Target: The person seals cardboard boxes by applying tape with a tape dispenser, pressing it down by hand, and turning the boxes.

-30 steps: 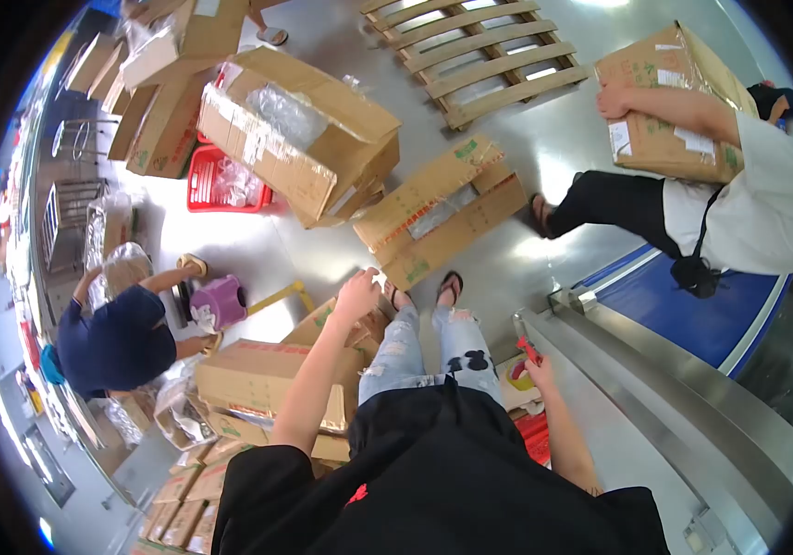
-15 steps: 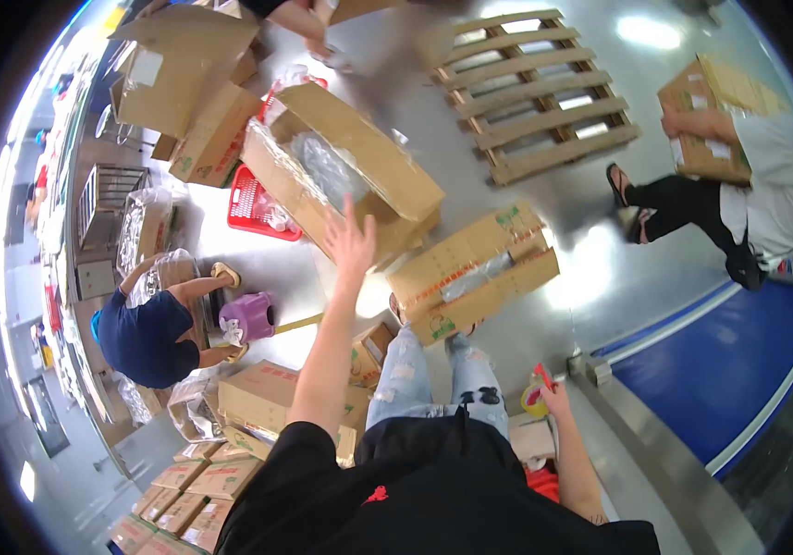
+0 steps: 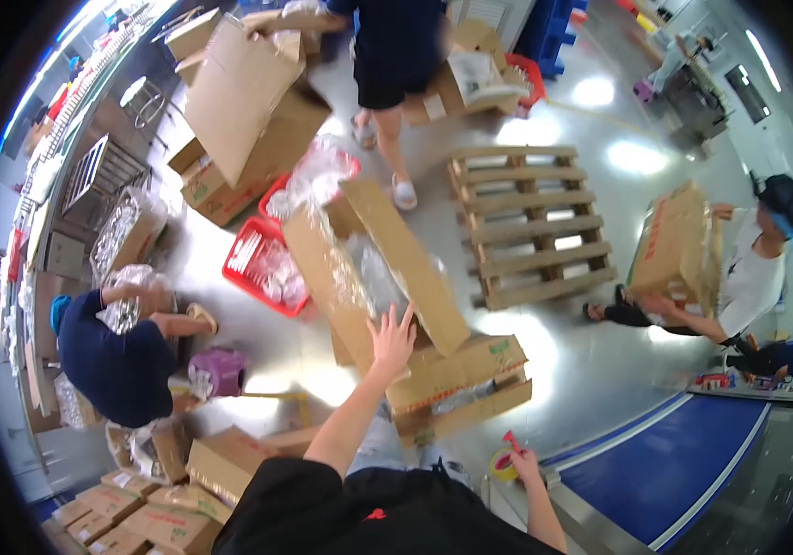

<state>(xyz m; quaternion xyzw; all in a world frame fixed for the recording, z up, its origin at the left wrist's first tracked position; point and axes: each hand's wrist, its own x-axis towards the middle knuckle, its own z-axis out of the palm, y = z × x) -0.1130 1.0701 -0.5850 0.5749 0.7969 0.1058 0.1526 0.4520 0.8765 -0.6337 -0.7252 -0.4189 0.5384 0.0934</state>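
1. Slippage looks the likeliest trouble: the left hand (image 3: pixel 392 342) has no hold on the open carton (image 3: pixel 419 291), and the glossy film (image 3: pixel 333 264) along that carton's wall would give fingers little purchase under a push.
2. Taking the left hand as the clock's centre, the open carton stretches from it toward 11 o'clock, and a second carton (image 3: pixel 456 370) lies close by at 4 o'clock. These two look nearly or actually touching, so a shove on one could knock the other askew.
3. Clear plastic (image 3: pixel 373 273) inside the open carton could get pinched if a flap were folded carelessly.
4. Left hand pose: fingers spread, back upward, at the carton's near end, clasping nothing; whether its fingertips press the cardboard or hover, I cannot tell. Its forearm comes in from 7 o'clock.
5. Right hand (image 3: pixel 523 462): between 4 and 5 o'clock, fingers curled around a tape dispenser (image 3: pixel 504 464). A loose swing could bump the dispenser against the nearby metal rail (image 3: pixel 586 513).
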